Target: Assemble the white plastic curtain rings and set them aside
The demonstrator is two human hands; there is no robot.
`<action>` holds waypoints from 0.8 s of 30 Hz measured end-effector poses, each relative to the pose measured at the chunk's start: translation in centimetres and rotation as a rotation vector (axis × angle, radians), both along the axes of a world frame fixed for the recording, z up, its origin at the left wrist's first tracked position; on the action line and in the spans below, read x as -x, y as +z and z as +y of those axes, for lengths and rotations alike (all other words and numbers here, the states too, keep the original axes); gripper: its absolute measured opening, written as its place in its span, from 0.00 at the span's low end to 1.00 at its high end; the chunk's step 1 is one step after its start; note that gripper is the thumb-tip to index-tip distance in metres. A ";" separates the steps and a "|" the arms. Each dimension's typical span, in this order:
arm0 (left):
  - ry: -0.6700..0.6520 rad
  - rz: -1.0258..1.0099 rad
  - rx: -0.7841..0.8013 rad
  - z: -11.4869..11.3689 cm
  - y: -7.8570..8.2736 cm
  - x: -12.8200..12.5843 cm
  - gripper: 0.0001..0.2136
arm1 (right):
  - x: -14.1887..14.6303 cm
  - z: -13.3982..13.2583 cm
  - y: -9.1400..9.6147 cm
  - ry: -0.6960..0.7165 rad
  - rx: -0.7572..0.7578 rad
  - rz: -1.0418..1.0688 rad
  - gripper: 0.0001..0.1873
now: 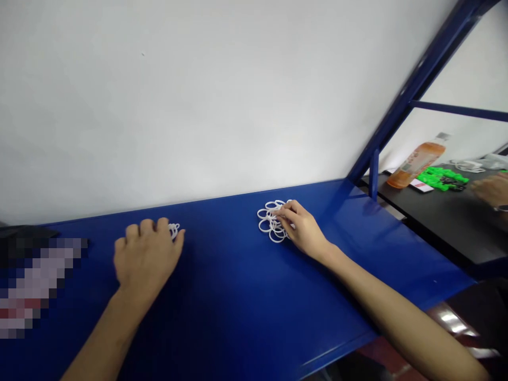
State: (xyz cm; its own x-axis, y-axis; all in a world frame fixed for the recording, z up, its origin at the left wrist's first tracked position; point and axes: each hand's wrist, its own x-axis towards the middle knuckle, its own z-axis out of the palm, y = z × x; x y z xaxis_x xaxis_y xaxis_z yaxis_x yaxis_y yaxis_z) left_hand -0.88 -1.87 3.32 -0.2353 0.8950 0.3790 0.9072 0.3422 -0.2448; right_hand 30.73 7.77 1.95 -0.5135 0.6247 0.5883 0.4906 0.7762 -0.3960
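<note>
Standing tall, a white wall [238, 100] meets a blue tabletop [222, 301]. The left hand [145, 256] bends, thumb apart; the right hand [304, 227] bunches its fingertips. I can't tell if either grip pinches. White rings [265, 226] lie under the right hand, little loops [173, 229] by the left.

The left hand [146, 253] partly hides white loops [173, 230]; a co-worker's hand [492, 189] looks blurred.
</note>
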 end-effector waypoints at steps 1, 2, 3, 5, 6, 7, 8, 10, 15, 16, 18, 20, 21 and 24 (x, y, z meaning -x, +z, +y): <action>0.030 -0.004 0.049 -0.1 0.1 0.7 0.22 | -0.2 0.3 0.0 -0.018 0.011 -0.014 0.11; 0.040 -0.015 0.099 -0.1 0.0 1.1 0.21 | -0.3 0.5 0.0 -0.024 0.019 -0.033 0.11; 0.038 -0.027 0.142 -0.1 -0.1 1.4 0.19 | -0.4 0.6 0.0 -0.021 0.020 -0.056 0.11; 0.018 -0.042 0.196 -0.1 -0.3 1.6 0.16 | -0.2 0.4 0.0 -0.004 0.011 -0.118 0.09; 0.006 -0.042 0.202 0.0 -0.5 1.5 0.16 | -0.1 0.3 0.0 0.005 0.005 -0.153 0.08; -0.005 -0.038 0.198 0.0 -0.6 1.4 0.15 | 0.0 0.1 0.0 0.013 0.002 -0.188 0.07; -0.017 -0.032 0.187 0.0 -0.6 1.2 0.14 | 0.1 0.0 -0.1 0.020 0.003 -0.223 0.06; -0.056 -0.018 0.134 -0.1 -0.7 0.8 0.14 | 0.3 -0.2 -0.2 0.024 0.009 -0.280 0.06; -0.205 -0.022 -0.060 -0.4 -0.6 -0.1 0.16 | 0.3 -0.2 -0.3 0.010 0.039 -0.323 0.05; -0.224 -0.033 -0.087 -0.4 -0.5 -0.4 0.16 | 0.3 -0.2 -0.3 0.009 0.043 -0.325 0.06; -0.261 -0.084 -0.135 -0.2 -0.5 -0.9 0.16 | 0.2 -0.2 -0.2 0.013 0.046 -0.326 0.06; -0.320 -0.173 -0.185 0.0 -0.5 -1.4 0.16 | 0.2 -0.3 -0.1 0.021 0.040 -0.323 0.06; -0.371 -0.223 -0.212 0.1 -0.6 -1.6 0.15 | 0.2 -0.3 0.0 0.023 0.035 -0.319 0.06; -0.567 -0.340 -0.272 0.3 -1.2 -2.5 0.13 | 0.3 -0.5 0.2 0.025 0.015 -0.293 0.06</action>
